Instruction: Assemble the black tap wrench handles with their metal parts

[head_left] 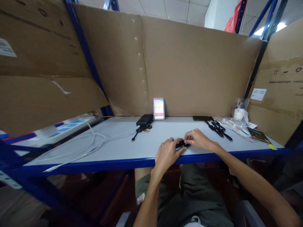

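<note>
Small black object (181, 144), exact shape unclear

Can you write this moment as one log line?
left hand: on small black item | right hand: on same item | surface: tabletop | beyond: upright lit screen

– What sort of place is seen here?
– A workshop or storeroom is suggested.
– By what is it shown?
– A grey tabletop (127, 152) is framed by blue metal posts (81, 41) and walled with cardboard (189, 69), beneath a tiled ceiling (153, 9).
</note>
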`<state>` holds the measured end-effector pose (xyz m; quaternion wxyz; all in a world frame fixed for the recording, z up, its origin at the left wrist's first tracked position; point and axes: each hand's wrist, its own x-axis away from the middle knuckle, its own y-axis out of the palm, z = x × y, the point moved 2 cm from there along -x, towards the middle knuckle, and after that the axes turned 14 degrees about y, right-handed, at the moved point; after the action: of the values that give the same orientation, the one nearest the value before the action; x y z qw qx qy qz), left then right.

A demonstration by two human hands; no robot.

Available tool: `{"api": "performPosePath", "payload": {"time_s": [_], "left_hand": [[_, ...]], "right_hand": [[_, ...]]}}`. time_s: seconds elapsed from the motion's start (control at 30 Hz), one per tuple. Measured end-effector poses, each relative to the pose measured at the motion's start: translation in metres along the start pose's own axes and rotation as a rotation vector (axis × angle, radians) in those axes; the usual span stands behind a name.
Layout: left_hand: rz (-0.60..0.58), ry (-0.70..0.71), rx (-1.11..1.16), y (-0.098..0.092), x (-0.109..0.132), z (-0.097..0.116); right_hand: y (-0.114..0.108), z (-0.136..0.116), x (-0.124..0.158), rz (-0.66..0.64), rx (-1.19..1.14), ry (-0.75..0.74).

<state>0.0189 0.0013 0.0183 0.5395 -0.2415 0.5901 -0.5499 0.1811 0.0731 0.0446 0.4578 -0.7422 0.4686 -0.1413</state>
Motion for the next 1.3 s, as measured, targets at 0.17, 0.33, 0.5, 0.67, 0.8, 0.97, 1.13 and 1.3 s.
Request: {"api": "performPosePath", "payload": {"time_s": [0.17,0.33,0.5,0.67,0.8,0.97,1.13,1.3], "left_hand": [[0.031,0.016,-0.029,0.003,0.0,-0.002],[0.044,0.031,-0.03,0.005,0.0,-0.003],[0.037,0.034,-0.045,0.006,0.001,-0.003],[0.02,0.043,-0.038,0.006,0.001,-0.003],[0.014,0.04,-0.039,0.005,0.001,-0.004],[0.031,0.05,-0.059,0.007,0.001,-0.004],[0.032,0.055,-0.076,0.007,0.001,-0.003],[0.028,0.06,-0.08,0.006,0.001,-0.001]], "right_hand": [[0.001,-0.008,0.005,-0.006,0.045,0.011],[0.007,-0.011,0.01,0.11,0.171,0.013],[0.022,-0.01,0.019,0.235,0.194,0.004],[0.027,-0.004,0.024,0.304,-0.055,0.135],[0.028,-0.003,0.025,0.288,-0.081,0.115],[0.038,-0.008,0.029,0.374,0.04,0.093],[0.04,-0.009,0.027,0.325,0.008,0.189],[0.034,-0.006,0.016,0.279,0.0,0.25]]}}
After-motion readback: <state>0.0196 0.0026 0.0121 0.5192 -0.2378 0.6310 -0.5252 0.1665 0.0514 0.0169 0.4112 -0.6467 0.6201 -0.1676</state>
